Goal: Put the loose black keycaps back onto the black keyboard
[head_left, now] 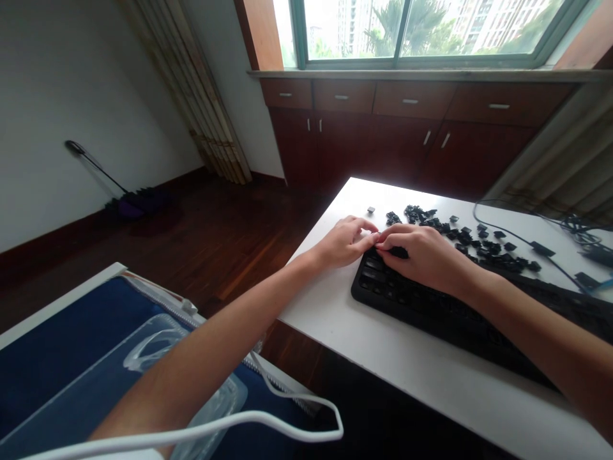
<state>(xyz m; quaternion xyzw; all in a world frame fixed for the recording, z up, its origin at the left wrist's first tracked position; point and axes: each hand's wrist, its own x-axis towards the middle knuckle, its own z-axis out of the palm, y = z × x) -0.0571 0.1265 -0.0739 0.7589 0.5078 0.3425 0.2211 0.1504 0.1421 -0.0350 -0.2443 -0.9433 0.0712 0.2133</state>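
Observation:
A black keyboard (412, 303) lies on the white table, and some keys at its near left end are in place. My left hand (345, 241) is over the keyboard's far left corner, its thumb and index finger drawn together. There my right hand (421, 255) meets it, thumb and fingers pinched at the same spot. Whatever lies between the fingertips is hidden or too small to name. Loose black keycaps (498, 252) are scattered behind the keyboard, just past my right hand. A single keycap (371, 210) sits apart beyond my left hand.
Cables (517, 233) run over the right side of the white table (316, 306). At lower left, a blue surface (62, 358) holds clear plastic packaging, with a white cable (249, 418) crossing in front. A broom and dustpan (129, 203) are by the wall.

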